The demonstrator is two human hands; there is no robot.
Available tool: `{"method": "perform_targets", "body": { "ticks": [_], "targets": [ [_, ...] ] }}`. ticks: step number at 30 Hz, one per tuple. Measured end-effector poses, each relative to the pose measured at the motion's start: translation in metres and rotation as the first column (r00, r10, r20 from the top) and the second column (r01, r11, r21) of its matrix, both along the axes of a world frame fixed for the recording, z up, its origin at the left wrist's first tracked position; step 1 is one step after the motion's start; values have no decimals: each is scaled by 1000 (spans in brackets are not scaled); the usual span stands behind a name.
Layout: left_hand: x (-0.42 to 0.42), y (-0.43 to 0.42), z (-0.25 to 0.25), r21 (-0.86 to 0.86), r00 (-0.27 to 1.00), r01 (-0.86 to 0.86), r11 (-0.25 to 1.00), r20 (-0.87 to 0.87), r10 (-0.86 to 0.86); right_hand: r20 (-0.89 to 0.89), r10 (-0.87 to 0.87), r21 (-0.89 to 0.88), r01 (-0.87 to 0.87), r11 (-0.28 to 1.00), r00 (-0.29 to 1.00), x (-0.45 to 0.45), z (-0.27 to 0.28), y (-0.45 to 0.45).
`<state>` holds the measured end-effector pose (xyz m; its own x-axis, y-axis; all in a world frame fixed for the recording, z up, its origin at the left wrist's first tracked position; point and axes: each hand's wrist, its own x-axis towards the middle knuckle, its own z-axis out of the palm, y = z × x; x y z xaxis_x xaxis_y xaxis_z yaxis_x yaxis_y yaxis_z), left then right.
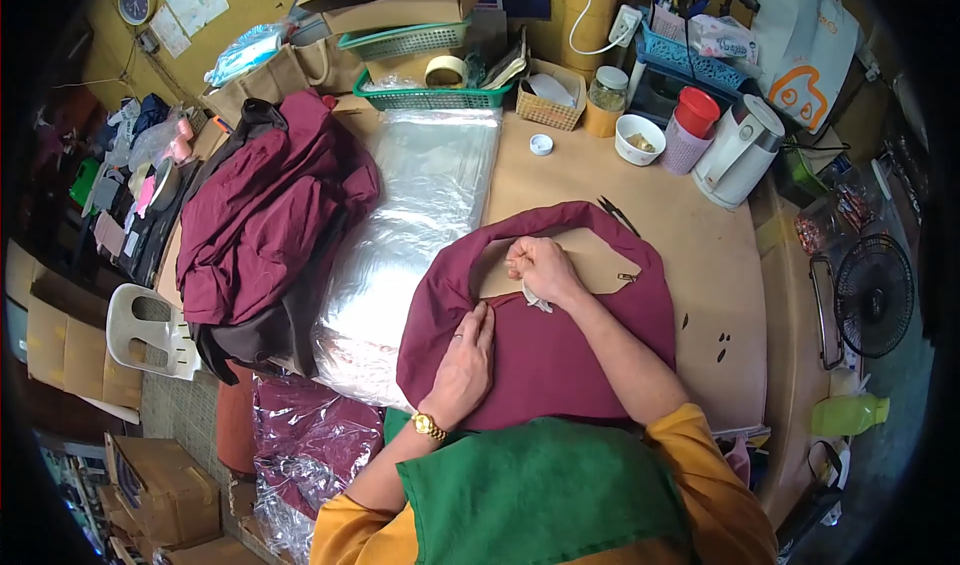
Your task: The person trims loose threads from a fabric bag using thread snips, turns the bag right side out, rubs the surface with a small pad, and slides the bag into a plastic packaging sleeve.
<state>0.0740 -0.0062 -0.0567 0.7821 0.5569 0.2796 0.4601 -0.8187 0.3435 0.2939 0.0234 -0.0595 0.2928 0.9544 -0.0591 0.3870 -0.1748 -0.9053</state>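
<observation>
A maroon cloth bag with a broad looped strap lies spread out in front of me. A small zip pull shows at the right end of its opening. My left hand presses flat on the bag's left side, fingers stretched out near the edge of the opening. Over the opening, my right hand is closed in a fist. A crumpled white cloth scrap sticks out from under that fist. Just beyond the strap, at the upper right, lie black scissors, partly hidden.
A stack of clear plastic bags runs along the left, beside a heap of maroon cloth. At the back stand green baskets, a bowl and a white kettle. Several small dark pieces lie to the right.
</observation>
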Motion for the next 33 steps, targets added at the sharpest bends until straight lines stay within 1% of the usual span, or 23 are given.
{"method": "perform_targets", "body": {
  "ticks": [1,2,3,4,6,7,8,10,11,12,14,15,16,18,20,22,23,24,26,27,29,30,33],
  "targets": [
    [-1,-3,-1,-115,1000,-26,993,-11,25,23,59,-23,-58,998,998,0,4,-1],
    [-1,-4,-1,-117,1000,-29,993,-10,29,46,120,-47,-118,992,992,-1,9,-3],
    [0,-5,0,-116,999,-33,993,-3,33,301,172,-15,-176,984,938,-7,25,-9],
    [0,-6,1,-116,999,-37,993,3,37,301,178,-19,-181,983,937,-11,23,-10],
    [0,-5,0,-125,998,-43,991,30,47,572,254,39,-335,941,780,-21,19,-10],
    [-1,-5,0,-131,997,-42,990,56,49,581,235,47,-320,946,779,-27,18,-10],
    [-1,-5,-1,-131,997,-42,991,56,49,581,235,47,-320,946,779,-26,13,-9],
    [-1,-5,-2,-142,994,-40,989,98,55,444,132,97,-194,976,886,-25,7,-4],
    [-1,-6,-1,-142,994,-40,989,99,55,328,103,95,-142,985,939,-22,4,-3],
    [-1,-6,1,-157,993,-49,986,102,65,330,104,96,-143,985,938,-19,1,-1],
    [0,-7,4,-172,991,-59,983,106,78,-43,-15,170,22,985,999,-12,-15,7],
    [0,-7,5,-188,990,-68,980,111,90,-256,-1,194,52,980,967,-9,-13,12],
    [1,-7,6,-204,988,-77,976,115,102,-255,-1,195,52,979,967,-4,-12,12],
    [2,-6,9,-179,986,-67,982,137,93,-405,62,202,23,979,912,4,-6,10],
    [5,1,17,-152,984,-55,987,158,79,-352,73,218,5,976,933,1,-9,6],
    [14,19,33,-167,966,-72,983,233,110,-103,-3,27,6,1000,995,-10,6,-5],
    [15,36,33,-175,970,-78,981,213,115,25,-18,119,14,993,1000,-13,-2,-5],
    [21,46,47,-279,978,-182,943,49,203,26,-18,118,15,993,999,-14,-1,-7],
    [29,71,36,-163,971,-235,958,-87,223,26,-53,99,50,994,998,-16,3,-10],
    [32,77,36,-158,971,-235,959,-83,224,28,-53,105,50,993,998,-16,0,-10],
    [36,84,32,-131,967,-192,973,-193,165,141,-56,251,19,968,988,-17,-12,-12],
    [35,85,33,-131,968,-188,973,-193,161,141,-61,250,24,968,988,-17,-8,-14],
    [27,90,32,-278,988,-126,952,-122,95,135,-82,231,49,972,987,-18,-1,-17]
  ]
}}
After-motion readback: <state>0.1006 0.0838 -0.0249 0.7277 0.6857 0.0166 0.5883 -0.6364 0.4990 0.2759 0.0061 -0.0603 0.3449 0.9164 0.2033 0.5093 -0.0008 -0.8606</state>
